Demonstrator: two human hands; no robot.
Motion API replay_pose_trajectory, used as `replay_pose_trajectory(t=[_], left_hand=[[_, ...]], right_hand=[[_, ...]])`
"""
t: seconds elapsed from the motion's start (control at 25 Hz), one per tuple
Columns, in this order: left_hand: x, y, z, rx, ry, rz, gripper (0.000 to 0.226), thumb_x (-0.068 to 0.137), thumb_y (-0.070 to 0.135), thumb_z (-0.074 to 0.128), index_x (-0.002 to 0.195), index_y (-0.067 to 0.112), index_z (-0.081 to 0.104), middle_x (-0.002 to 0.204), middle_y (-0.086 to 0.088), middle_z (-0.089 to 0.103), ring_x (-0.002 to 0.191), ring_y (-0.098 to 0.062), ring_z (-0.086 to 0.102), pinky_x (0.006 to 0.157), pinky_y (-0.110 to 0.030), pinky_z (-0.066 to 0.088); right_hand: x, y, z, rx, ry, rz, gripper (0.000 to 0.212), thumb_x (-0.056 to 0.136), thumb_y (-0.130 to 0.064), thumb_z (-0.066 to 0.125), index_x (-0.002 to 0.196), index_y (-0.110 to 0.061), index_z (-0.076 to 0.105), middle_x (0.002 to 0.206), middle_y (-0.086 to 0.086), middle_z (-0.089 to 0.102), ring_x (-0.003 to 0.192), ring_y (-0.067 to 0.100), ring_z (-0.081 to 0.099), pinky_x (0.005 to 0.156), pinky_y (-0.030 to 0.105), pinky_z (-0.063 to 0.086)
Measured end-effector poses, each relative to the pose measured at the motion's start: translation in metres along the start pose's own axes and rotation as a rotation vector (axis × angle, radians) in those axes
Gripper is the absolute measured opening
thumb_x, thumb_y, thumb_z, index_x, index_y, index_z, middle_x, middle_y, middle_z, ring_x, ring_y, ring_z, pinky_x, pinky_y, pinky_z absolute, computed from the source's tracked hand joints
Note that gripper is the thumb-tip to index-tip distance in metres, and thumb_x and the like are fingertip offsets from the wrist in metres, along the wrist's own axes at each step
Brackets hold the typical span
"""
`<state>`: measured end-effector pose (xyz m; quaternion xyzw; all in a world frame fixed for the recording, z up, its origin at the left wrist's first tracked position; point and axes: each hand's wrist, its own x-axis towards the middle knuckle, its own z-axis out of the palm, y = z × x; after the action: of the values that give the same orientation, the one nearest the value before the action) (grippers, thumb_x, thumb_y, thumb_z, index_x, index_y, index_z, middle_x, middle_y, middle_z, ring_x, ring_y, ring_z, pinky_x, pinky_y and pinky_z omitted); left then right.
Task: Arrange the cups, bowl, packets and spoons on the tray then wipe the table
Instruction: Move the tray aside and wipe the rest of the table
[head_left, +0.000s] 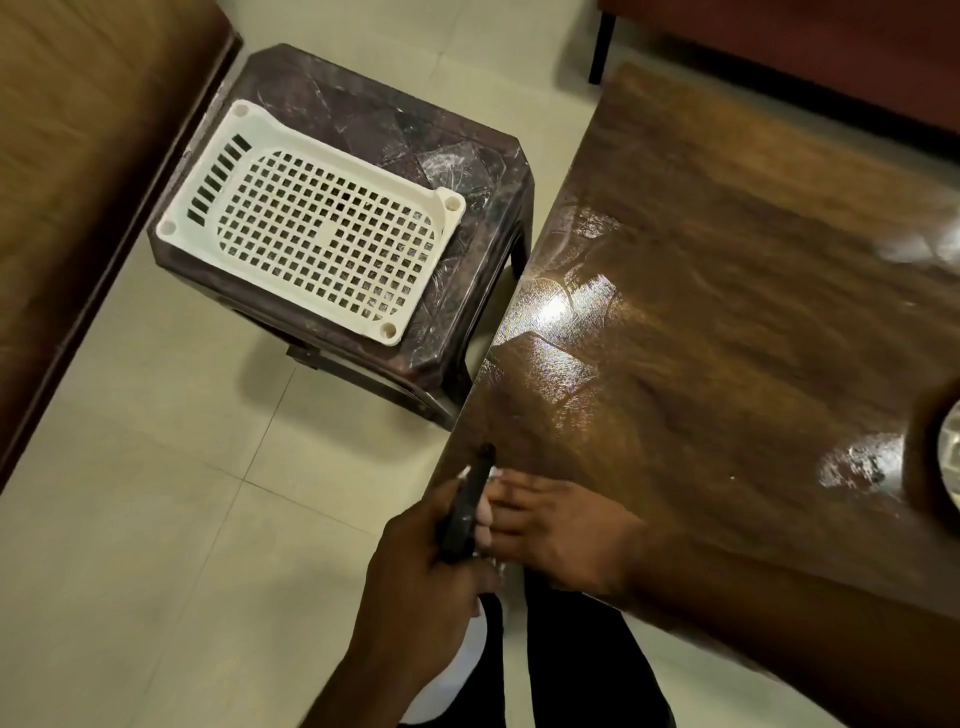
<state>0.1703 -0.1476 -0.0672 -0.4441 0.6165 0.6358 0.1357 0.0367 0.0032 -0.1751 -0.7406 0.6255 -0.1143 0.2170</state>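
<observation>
Looking from the left, you have a brown wooden furniture edge (78, 156) running along the side, with pale floor tiles (156, 467) beside it. Next comes a dark plastic stool (467, 171), and on its top sits the white perforated tray (311, 228), lying flat and slightly turned, with nothing on it that you can see.

Lower down, your left hand (415, 571) is off the table's near corner, fingers (457, 569) curled around a dark, narrow object (470, 504) that stands up out of your fist; it may be a spoon handle, but blur keeps you from telling for sure. Something white shows between your two hands, pressed against that dark object, and you cannot tell what it is.

Your right hand (561, 535) rests on the corner of the glossy wooden table (727, 312), its fingertips (498, 493) touching the dark object and the white piece; whether it grips anything cannot be told.

Far right, a rounded shiny object (950, 457) is cut off by the frame edge on the table, well apart from both hands and from the tray.
</observation>
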Motion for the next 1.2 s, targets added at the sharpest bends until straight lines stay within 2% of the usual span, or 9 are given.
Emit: replay_pose_trajectory(t=[0.08,0.2,0.4,0.56,0.72,0.8,0.88,1.08,1.2], left_hand=[[0.001,0.001,-0.004,0.008,0.004,-0.004,0.044,0.071,-0.027,0.075,0.096,0.009,0.077,0.066,0.000,0.069,0.050,-0.006,0.061,0.054,-0.019,0.052],[0.002,0.000,-0.009,-0.005,0.023,0.007,0.047,0.073,-0.025,0.077,0.094,0.017,0.076,0.078,0.001,0.075,0.060,-0.006,0.067,0.057,-0.019,0.054],[0.006,0.000,-0.011,-0.025,0.054,0.072,0.053,0.076,-0.020,0.080,0.106,0.023,0.076,0.086,0.012,0.079,0.067,-0.004,0.072,0.062,-0.015,0.056],[0.009,0.000,-0.010,-0.052,0.058,0.068,0.051,0.074,-0.025,0.077,0.103,0.016,0.077,0.084,0.008,0.079,0.067,-0.003,0.072,0.060,-0.013,0.055],[0.007,0.000,-0.005,-0.015,-0.015,0.089,0.045,0.071,-0.024,0.075,0.088,0.018,0.074,0.073,0.007,0.074,0.059,-0.005,0.065,0.056,-0.019,0.052],[0.004,-0.002,0.000,0.036,-0.050,0.129,0.035,0.065,-0.008,0.076,0.085,0.021,0.072,0.074,0.002,0.072,0.065,-0.020,0.067,0.060,-0.032,0.055],[-0.003,-0.006,0.004,0.026,-0.074,0.127,0.039,0.057,0.000,0.071,0.088,0.024,0.072,0.080,-0.005,0.072,0.078,-0.039,0.068,0.060,-0.041,0.054],[-0.018,-0.021,0.010,0.043,-0.095,0.085,0.051,0.062,0.008,0.076,0.095,0.047,0.076,0.096,0.004,0.077,0.093,-0.026,0.076,0.069,-0.044,0.062],[-0.024,-0.024,0.011,0.037,-0.060,0.119,0.051,0.063,0.010,0.078,0.099,0.047,0.074,0.098,0.006,0.077,0.094,-0.029,0.075,0.070,-0.051,0.063]], right_hand=[[0.005,0.028,-0.013,-0.062,-0.045,-0.103,0.057,0.104,-0.024,0.058,0.159,-0.021,0.042,0.168,0.004,0.044,0.161,0.029,0.030,0.125,0.052,0.035],[0.027,0.106,-0.058,-0.042,0.134,0.328,0.061,0.101,-0.026,0.060,0.161,-0.021,0.045,0.171,0.005,0.039,0.159,0.032,0.034,0.121,0.054,0.044],[0.052,0.215,-0.122,0.013,0.348,0.889,0.069,0.100,-0.013,0.049,0.166,-0.023,0.034,0.178,0.005,0.023,0.166,0.032,0.014,0.132,0.052,0.023],[0.050,0.136,-0.077,0.066,0.395,0.850,0.067,0.102,-0.015,0.046,0.167,-0.023,0.033,0.178,0.004,0.022,0.166,0.032,0.012,0.133,0.052,0.021],[-0.015,-0.003,-0.001,0.061,0.076,0.338,0.064,0.104,-0.025,0.052,0.166,-0.026,0.036,0.177,0.000,0.027,0.166,0.026,0.013,0.132,0.048,0.023],[-0.062,-0.022,0.007,0.014,-0.054,0.158,0.066,0.107,-0.032,0.052,0.169,-0.027,0.028,0.179,-0.004,0.018,0.167,0.022,0.006,0.134,0.045,0.019],[-0.106,-0.024,0.006,0.062,-0.031,0.251,0.060,0.112,-0.037,0.041,0.169,-0.028,0.027,0.179,-0.007,0.016,0.167,0.021,0.008,0.132,0.046,0.024],[-0.130,-0.082,0.042,0.285,0.402,1.017,0.068,0.097,-0.024,0.045,0.164,-0.030,0.040,0.176,-0.009,0.027,0.166,0.020,0.016,0.122,0.058,0.040],[-0.108,-0.127,0.060,0.251,0.352,0.864,0.069,0.097,-0.028,0.047,0.165,-0.031,0.038,0.176,-0.011,0.026,0.166,0.018,0.017,0.124,0.052,0.039]])
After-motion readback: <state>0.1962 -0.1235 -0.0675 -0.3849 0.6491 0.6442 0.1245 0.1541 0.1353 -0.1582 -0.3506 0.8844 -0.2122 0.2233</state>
